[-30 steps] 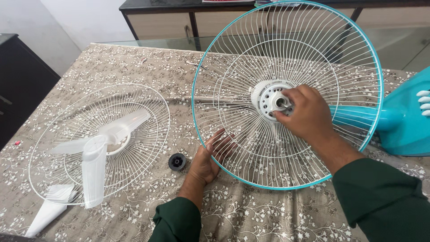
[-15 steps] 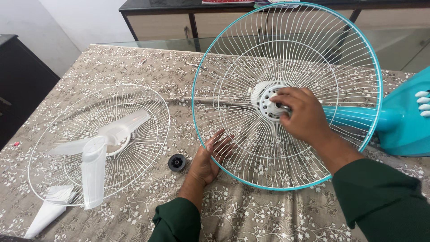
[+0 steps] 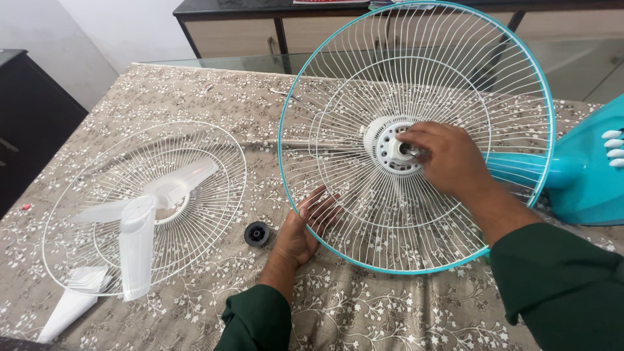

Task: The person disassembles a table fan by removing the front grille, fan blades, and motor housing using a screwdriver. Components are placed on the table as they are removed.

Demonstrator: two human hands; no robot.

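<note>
A round wire fan guard with a teal rim (image 3: pixel 296 91) stands tilted on the table, mounted on a teal fan body (image 3: pixel 585 175). My left hand (image 3: pixel 305 227) grips the guard's lower left rim, fingers reaching behind the wires. My right hand (image 3: pixel 448 159) pinches the white hub (image 3: pixel 383 140) at the guard's centre, around the motor shaft. A small black nut (image 3: pixel 257 234) lies on the cloth just left of my left hand.
A second white wire guard (image 3: pixel 78 214) lies flat at the left with a translucent fan blade (image 3: pixel 140 221) on it. The table has a floral beige cloth (image 3: pixel 364 312). A dark cabinet (image 3: pixel 26 117) stands at the left, a sideboard (image 3: pixel 234 26) behind.
My right hand has turned slightly at the hub, fingers shifting around the shaft. The left hand and the guard stay where they were.
</note>
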